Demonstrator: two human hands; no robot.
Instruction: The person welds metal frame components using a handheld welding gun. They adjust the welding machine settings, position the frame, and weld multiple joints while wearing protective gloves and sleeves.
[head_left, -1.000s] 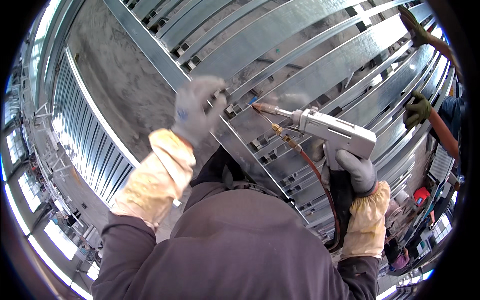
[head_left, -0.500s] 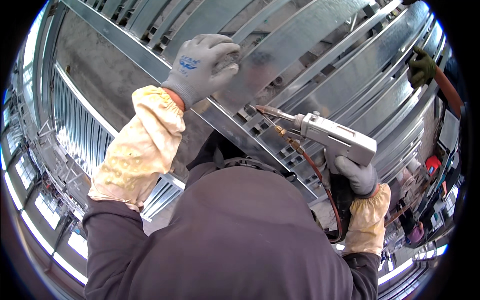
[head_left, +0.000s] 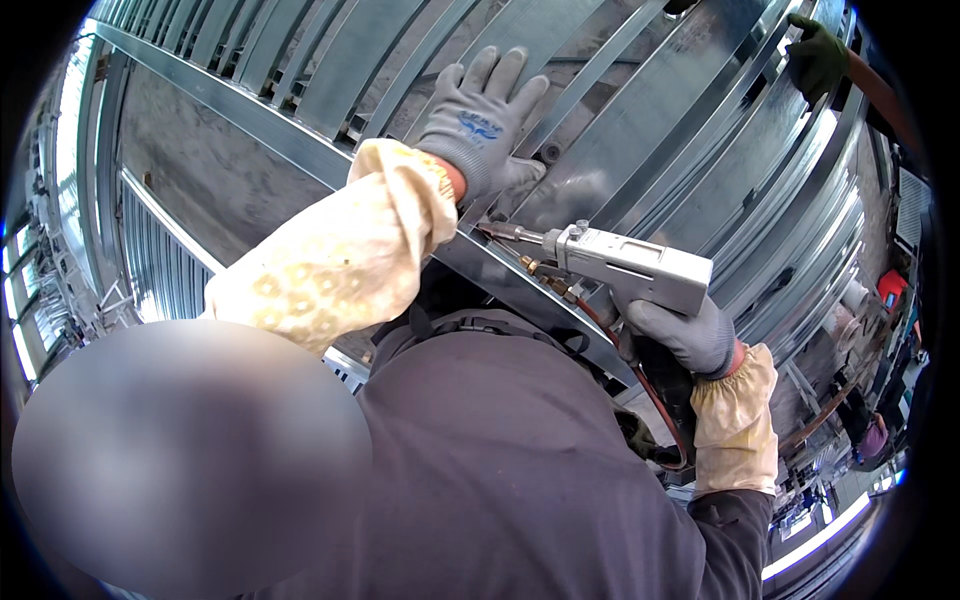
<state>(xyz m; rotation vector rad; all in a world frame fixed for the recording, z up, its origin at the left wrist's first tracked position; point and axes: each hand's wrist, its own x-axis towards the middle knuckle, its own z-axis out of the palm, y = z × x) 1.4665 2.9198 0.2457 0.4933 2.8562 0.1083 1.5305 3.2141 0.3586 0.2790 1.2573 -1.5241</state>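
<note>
Two gloved hands at a galvanised steel frame (head_left: 640, 150)
Left hand (head_left: 480, 120) lies flat, fingers spread, on the frame; right hand (head_left: 680, 335) clenches a grey welding gun (head_left: 630, 265) just below it

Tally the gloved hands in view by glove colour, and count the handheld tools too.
Grey gloves: 2, left hand flat on the steel frame, right hand gripping the tool
Green gloves: 1, another person's hand
Grey pistol-shaped tool: 1
Total: 4
</note>
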